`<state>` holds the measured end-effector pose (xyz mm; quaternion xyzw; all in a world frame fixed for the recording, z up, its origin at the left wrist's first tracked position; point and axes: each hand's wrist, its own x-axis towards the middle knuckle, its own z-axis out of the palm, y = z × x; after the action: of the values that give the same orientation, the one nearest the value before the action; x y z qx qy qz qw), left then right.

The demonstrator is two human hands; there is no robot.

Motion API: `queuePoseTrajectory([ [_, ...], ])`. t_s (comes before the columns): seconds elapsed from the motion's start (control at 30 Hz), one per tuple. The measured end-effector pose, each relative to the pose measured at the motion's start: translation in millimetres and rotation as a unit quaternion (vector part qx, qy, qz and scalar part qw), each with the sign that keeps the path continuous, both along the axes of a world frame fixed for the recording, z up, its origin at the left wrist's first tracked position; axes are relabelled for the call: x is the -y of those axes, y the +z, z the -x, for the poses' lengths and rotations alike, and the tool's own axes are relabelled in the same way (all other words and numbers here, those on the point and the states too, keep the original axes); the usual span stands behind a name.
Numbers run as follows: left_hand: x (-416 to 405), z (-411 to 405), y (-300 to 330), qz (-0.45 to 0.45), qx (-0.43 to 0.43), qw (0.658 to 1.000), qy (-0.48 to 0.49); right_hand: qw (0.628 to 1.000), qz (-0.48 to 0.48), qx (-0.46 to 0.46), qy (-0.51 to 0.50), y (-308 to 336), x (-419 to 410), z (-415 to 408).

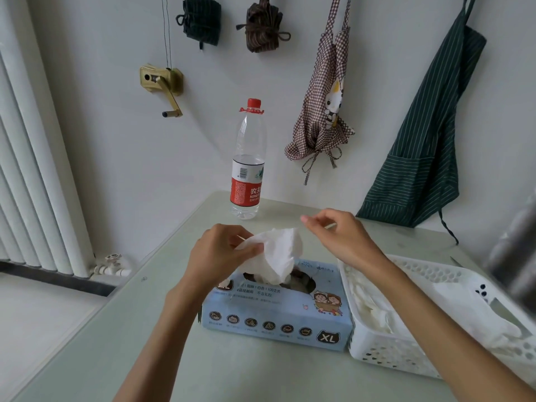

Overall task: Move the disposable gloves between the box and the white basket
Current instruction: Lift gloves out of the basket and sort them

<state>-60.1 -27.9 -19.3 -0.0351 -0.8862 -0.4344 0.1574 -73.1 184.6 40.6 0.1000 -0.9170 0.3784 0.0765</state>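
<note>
Right now my left hand pinches a crumpled white glove between thumb and fingers, holding it just above the oval opening in the top of the glove box; the lower end of the glove dips into that opening. My right hand hovers just to the right of the glove, grasping nothing, fingers loosely curled with the forefinger and thumb reaching toward the white bundle without touching it.

Below both hands the box lies flat on the pale green tabletop. It is light blue, with a black cat-head badge reading "XL" at its near right corner, a row of small round icons along the near side, two cartoon children on top, and lines of Chinese print I can only partly read, among them "100".

Under my right forearm, touching the right end of the box, sits the white basket, perforated with round holes; more white gloves lie inside it.

Beyond my hands stands a clear plastic bottle with a red cap and a red and white label showing "NONG" under Chinese characters. On the wall behind hang a checked apron with a cartoon cat and a dark green striped apron.
</note>
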Motion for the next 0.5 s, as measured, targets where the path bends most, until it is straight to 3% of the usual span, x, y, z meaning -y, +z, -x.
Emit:
queuePoseTrajectory([
  [0.07,-1,-1,1,0.018,0.006,0.999,0.031,1.0,0.006,-0.002,0.013,-1,3,-17],
  [0.17,-2,-4,3,0.013,0.001,0.999,0.044,0.994,-0.078,0.067,0.038,-8,11,-28],
  [0.23,-1,-4,3,0.012,0.01,0.999,0.036,0.993,-0.1,0.062,0.026,-14,13,-21],
  [0.37,4,-3,3,0.029,0.032,0.999,0.004,0.997,0.05,0.058,0.027,-16,11,-4],
  [0.5,3,-7,12,0.0,0.024,0.999,-0.037,0.974,0.211,0.069,0.034,-9,6,2],
])
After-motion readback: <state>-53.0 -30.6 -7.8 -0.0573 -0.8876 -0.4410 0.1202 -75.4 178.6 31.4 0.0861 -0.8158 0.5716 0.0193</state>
